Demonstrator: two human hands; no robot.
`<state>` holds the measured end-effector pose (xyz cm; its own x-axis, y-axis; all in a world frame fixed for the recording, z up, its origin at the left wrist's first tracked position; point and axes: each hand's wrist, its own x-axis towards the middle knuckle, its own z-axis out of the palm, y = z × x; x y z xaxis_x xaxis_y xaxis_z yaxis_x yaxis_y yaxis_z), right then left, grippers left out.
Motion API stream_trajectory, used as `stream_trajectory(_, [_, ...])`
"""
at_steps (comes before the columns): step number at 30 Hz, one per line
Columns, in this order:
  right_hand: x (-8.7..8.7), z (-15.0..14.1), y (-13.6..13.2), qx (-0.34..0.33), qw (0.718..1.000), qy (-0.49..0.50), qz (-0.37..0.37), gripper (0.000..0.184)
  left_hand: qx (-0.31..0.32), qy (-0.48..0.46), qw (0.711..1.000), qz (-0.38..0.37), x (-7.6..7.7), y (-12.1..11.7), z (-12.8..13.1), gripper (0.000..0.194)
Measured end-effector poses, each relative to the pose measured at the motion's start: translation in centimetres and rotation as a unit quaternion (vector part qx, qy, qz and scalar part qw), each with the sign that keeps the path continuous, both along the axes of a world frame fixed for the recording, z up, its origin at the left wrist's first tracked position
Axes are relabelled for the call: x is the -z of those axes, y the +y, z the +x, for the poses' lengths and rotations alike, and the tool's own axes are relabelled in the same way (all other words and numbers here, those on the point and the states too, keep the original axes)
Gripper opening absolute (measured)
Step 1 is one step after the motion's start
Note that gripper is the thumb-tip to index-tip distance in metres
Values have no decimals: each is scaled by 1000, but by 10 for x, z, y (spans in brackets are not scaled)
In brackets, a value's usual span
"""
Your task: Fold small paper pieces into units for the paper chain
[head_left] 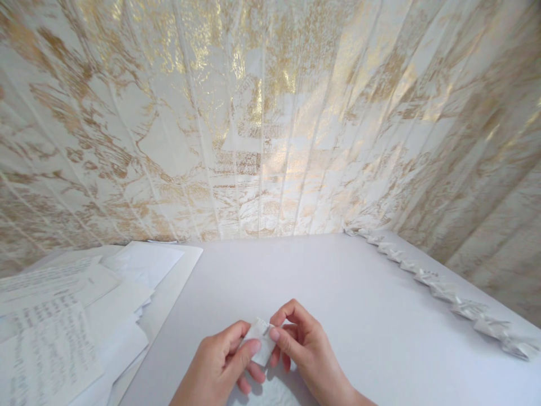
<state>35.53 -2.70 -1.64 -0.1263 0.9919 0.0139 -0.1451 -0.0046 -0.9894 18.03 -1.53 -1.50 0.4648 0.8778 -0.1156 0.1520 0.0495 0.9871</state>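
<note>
Between my hands, above the near part of the white table, is a small folded piece of paper with some dark marks on its upper part. My left hand pinches its left side, thumb across the front. On the other side, my right hand grips the upper right edge between thumb and index finger. Beneath my hands lies a pale, crinkled sheet, partly cut off by the lower frame edge. What it is exactly, I cannot tell.
Loose sheets with handwriting are piled on the left of the table. Several small folded paper pieces form a row along the right edge. A white and gold patterned curtain hangs behind the table and along the right.
</note>
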Motion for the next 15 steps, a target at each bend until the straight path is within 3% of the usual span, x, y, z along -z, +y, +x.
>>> stream_trajectory(6, [4, 0, 3, -34, 999, -8, -36, 49, -28, 2, 999, -27, -4, -2, 2, 44])
stream_trajectory(10, [4, 2, 6, -12, 999, 29, -23, 50, 8, -8, 999, -31, -11, 1, -1, 42])
stream_trajectory(12, [1, 6, 7, -6, 1000, 16, 13, 48, 32, 11, 999, 4, -14, 3, -4, 37])
stream_trajectory(15, [-6, 18, 10, -11, 981, -121, 150, 35, 40, 101, 981, 159, -14, 5, -10, 29])
